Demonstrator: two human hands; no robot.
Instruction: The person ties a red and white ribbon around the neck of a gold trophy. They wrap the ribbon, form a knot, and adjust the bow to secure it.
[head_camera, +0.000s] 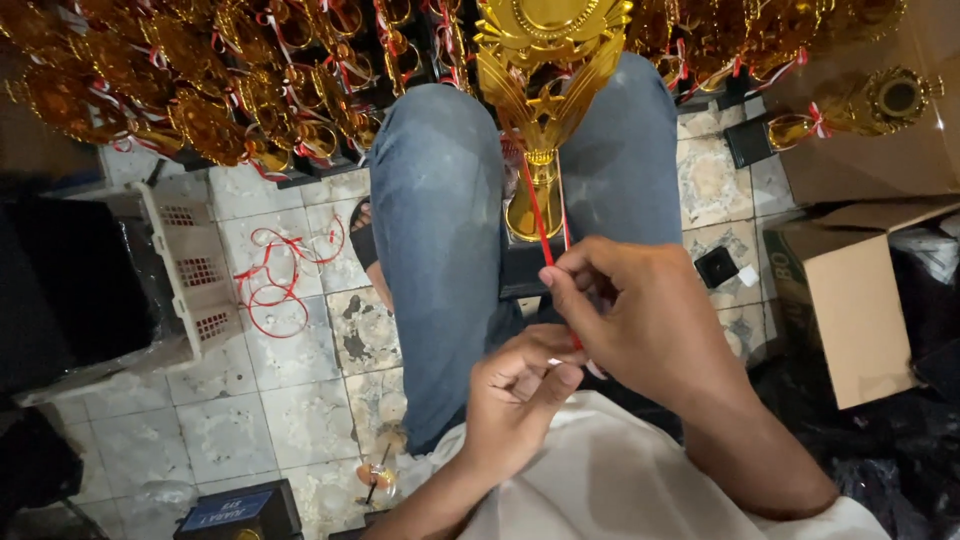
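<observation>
We see a trophy (545, 110) standing between our knees, with both our hands just before it. Rows of trophies (230, 90) lie behind. A basket (190, 270) sits left, a cardboard box (850, 310) right, on the tiled floor (270, 400).

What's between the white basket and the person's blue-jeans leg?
In the head view, a tangle of red ribbon lies on the tiled floor between the white basket and the jeans leg.
</observation>
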